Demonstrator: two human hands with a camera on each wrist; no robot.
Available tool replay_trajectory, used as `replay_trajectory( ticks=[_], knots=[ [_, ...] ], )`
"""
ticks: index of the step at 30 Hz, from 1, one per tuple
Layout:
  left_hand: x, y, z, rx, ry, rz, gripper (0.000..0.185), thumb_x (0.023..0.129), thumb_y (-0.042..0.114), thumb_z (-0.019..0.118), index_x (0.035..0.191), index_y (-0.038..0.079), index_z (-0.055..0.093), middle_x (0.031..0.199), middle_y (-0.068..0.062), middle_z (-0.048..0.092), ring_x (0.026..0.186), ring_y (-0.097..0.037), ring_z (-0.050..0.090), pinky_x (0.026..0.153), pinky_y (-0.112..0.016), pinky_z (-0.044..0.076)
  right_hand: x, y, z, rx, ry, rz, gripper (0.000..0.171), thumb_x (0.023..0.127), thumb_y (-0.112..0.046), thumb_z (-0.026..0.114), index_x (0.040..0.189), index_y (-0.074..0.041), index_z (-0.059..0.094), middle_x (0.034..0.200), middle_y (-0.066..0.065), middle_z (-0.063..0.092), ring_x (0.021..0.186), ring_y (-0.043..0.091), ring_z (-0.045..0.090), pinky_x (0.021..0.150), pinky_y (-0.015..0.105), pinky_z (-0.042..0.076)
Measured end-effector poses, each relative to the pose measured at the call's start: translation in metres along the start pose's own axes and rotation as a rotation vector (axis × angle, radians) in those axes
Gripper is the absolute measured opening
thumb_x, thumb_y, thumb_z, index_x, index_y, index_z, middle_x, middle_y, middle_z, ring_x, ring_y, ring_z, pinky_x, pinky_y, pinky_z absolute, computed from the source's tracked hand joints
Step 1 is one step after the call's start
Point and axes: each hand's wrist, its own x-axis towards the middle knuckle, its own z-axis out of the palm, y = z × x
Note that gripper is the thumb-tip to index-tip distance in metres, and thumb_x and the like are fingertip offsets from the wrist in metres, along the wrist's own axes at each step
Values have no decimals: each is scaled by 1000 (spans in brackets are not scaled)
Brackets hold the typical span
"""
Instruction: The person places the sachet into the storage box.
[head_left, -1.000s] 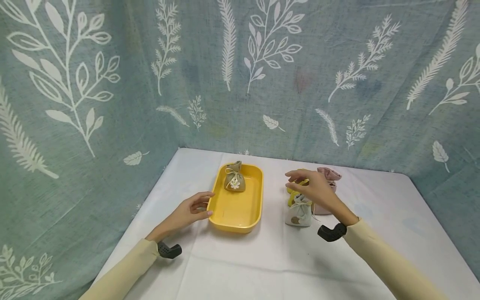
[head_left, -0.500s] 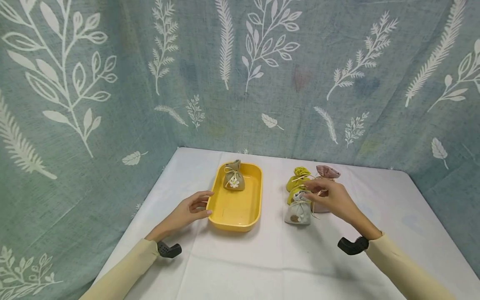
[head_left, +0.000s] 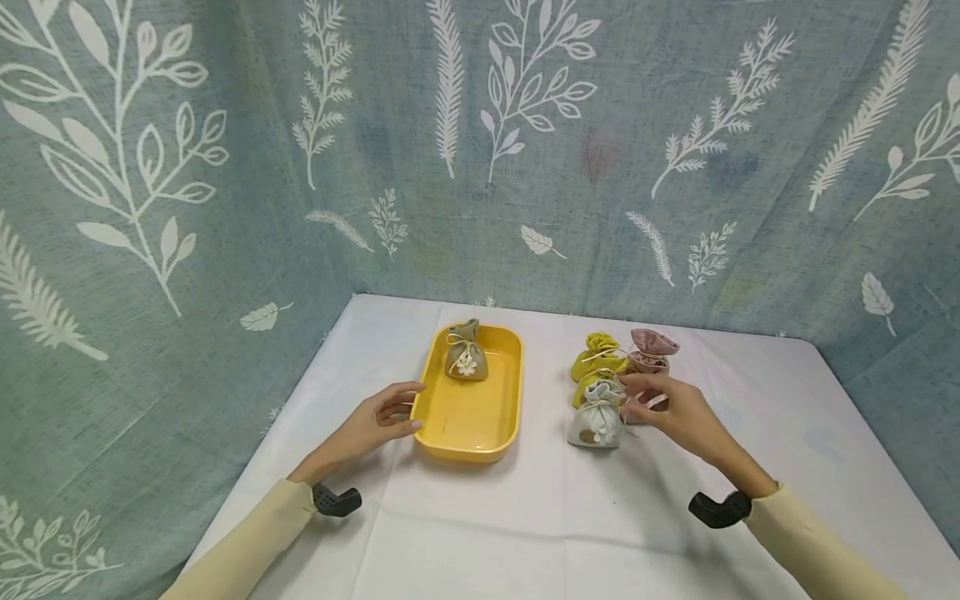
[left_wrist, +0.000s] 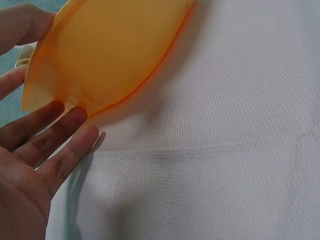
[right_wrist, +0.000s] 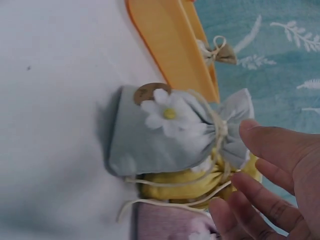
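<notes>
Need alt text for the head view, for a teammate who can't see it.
A person's right hand reaches with parted fingers to the tied neck of a grey drawstring pouch, which stands beside a yellow pouch and a pink pouch. The left hand touches a yellow tray holding a tan pouch.

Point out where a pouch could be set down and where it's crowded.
Free: the tray's near half, in front of the tan pouch; the cloth strip between the tray and the grey pouch. Crowded: the three pouches bunched by the right hand.
</notes>
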Motion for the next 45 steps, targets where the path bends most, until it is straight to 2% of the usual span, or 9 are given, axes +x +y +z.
replay_trajectory(
  ticks=[5, 8, 11, 15, 21, 28, 36, 41, 45],
  knots=[
    [-1, 0, 0, 9, 2, -10, 67, 95, 30, 78, 153, 21, 46, 149, -18, 51, 130, -35, 56, 107, -40, 50, -5, 6, 5, 5, -7, 25, 47, 90, -23, 82, 133, -8, 69, 103, 4, 71, 93, 19, 67, 79, 31, 59],
    [-1, 0, 0, 12, 3, -10, 67, 95, 31, 78, 153, 22, 46, 148, -18, 51, 129, -35, 56, 107, -42, 50, -6, 9, 9, -2, -16, 47, 48, 90, -21, 82, 133, -5, 68, 97, 1, 70, 89, 18, 66, 77, 31, 59],
    [0, -1, 0, 12, 6, -5, 67, 94, 32, 79, 152, 22, 47, 148, -18, 51, 129, -35, 56, 107, -42, 50, -7, 13, 13, 7, -20, 53, 43, 90, -18, 82, 129, -4, 69, 95, 1, 69, 87, 18, 66, 76, 31, 59],
    [1, -3, 0, 15, 13, 5, 67, 93, 32, 79, 152, 23, 47, 148, -18, 51, 129, -35, 57, 106, -39, 51, -7, 15, 21, 18, -25, 54, 34, 91, -21, 81, 120, -7, 73, 93, 0, 69, 85, 17, 67, 74, 30, 58],
    [0, -4, 1, 7, 10, 13, 66, 94, 29, 78, 152, 20, 47, 148, -20, 51, 129, -36, 56, 106, -37, 50, -9, 17, 30, 51, -45, 87, 38, 91, -31, 81, 120, -7, 73, 95, 0, 71, 88, 18, 67, 74, 32, 57],
    [0, 1, 1, 14, 19, -3, 68, 94, 29, 79, 153, 20, 46, 149, -19, 51, 130, -34, 56, 109, -43, 48, -7, 17, 36, 78, -33, 125, 26, 90, -41, 80, 97, -17, 72, 85, 0, 65, 78, 17, 59, 61, 29, 51],
    [-1, -2, 3, 12, 18, 14, 66, 95, 26, 78, 153, 18, 47, 149, -21, 50, 129, -36, 57, 109, -42, 49, -6, 20, 47, 197, 14, 168, 34, 85, -37, 85, 79, -12, 63, 74, 1, 56, 67, 17, 52, 58, 29, 45],
    [-2, 0, 2, 3, 18, 17, 67, 94, 28, 78, 152, 19, 47, 149, -22, 50, 129, -35, 57, 108, -41, 49, -4, 20, 47, 177, 15, 159, 45, 84, -40, 85, 68, -11, 55, 76, 1, 49, 67, 16, 48, 58, 28, 41],
    [-1, 1, 1, -3, 15, 11, 67, 94, 30, 78, 152, 21, 47, 149, -21, 50, 129, -35, 57, 108, -39, 49, -4, 20, 47, 182, 17, 145, 41, 84, -35, 86, 66, -10, 60, 79, 1, 51, 70, 15, 48, 58, 27, 43]
  ],
)
